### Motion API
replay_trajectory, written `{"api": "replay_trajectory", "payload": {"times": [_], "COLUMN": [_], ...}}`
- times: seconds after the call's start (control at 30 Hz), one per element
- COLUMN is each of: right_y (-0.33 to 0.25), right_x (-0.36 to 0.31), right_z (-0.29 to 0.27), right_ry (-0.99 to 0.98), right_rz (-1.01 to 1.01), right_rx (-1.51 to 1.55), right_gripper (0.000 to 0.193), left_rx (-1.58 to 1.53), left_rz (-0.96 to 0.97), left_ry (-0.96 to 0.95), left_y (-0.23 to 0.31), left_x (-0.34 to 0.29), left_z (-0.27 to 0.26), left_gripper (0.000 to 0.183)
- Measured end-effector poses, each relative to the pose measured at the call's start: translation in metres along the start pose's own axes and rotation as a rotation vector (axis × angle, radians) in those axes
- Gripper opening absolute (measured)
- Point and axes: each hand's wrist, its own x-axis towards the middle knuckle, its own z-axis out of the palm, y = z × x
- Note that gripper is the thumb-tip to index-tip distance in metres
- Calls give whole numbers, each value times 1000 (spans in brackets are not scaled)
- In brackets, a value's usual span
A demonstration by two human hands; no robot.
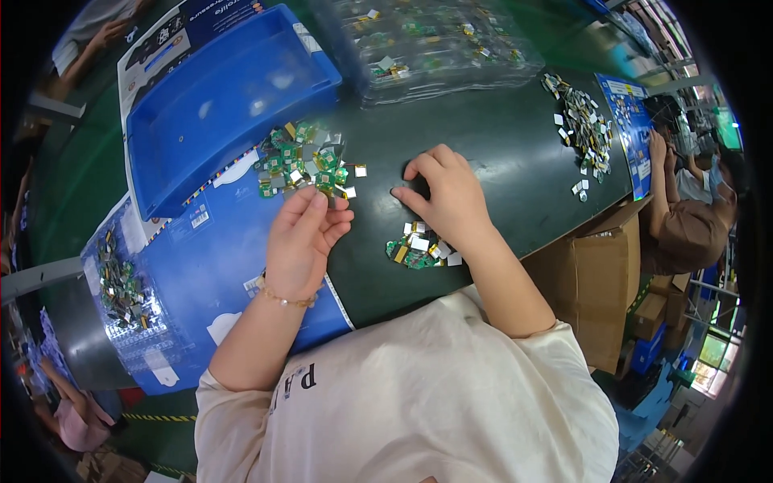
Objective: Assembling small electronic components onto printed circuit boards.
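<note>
My left hand [302, 233] is closed in a pinch at the near edge of a pile of small green circuit boards [302, 157] with silvery parts attached. Whatever sits between its fingertips blends into the pile, so I cannot make it out. To the right, over the dark green table mat, my right hand [447, 193] is curled with thumb and forefinger apart and nothing visible between them. Just below that hand lies a smaller heap of boards with silvery cells [419, 245].
An upright blue plastic bin [233, 105] stands at the far left, beside stacked clear trays [443, 44] of parts. More parts [588, 133] lie on the right, others in a clear tray [121, 282] at left. A cardboard box [592, 282] adjoins the table; co-workers sit at both sides.
</note>
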Motion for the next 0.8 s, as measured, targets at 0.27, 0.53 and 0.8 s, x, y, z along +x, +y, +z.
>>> {"api": "replay_trajectory", "payload": {"times": [0.27,0.53,0.8], "right_y": [11,27,5], "right_x": [5,-25,-50], "right_z": [-17,-27,-25], "right_ry": [-67,1,-101], "right_rz": [173,-21,-168], "right_rx": [-96,-25,-206], "right_gripper": [26,32,43], "left_rx": [-73,-136,-31], "left_rz": [59,154,227], "left_ry": [-114,-71,-239], "left_y": [4,8,6], "left_x": [-5,1,7], "left_z": [-7,-9,16], "left_gripper": [12,14,54]}}
